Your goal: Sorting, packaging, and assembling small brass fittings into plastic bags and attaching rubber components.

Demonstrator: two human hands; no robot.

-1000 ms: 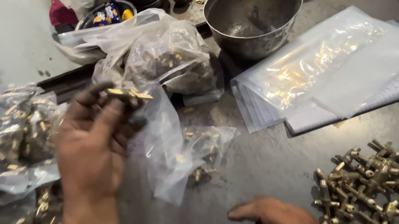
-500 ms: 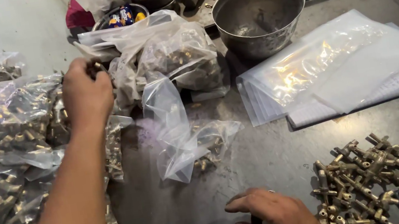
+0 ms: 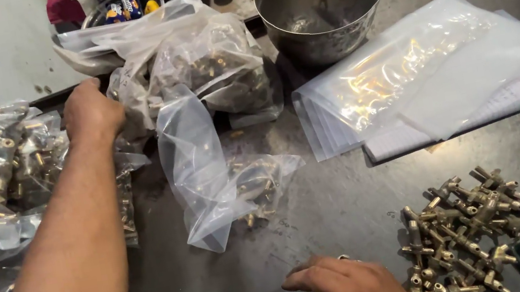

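Dark metal tabletop (image 3: 356, 214) crowded with clear plastic bags of brass fittings. One half-empty bag (image 3: 207, 169) lies at centre, its long axis running away from the viewer, open mouth toward the far edge. The left hand (image 3: 91, 114) reaches far forward, arm outstretched, knuckles up; its fingers are hidden among the bags, so its grip cannot be told. The right hand (image 3: 350, 286) rests palm-down, fingers loosely spread, partly cut off at the bottom edge, beside loose brass fittings (image 3: 464, 231).
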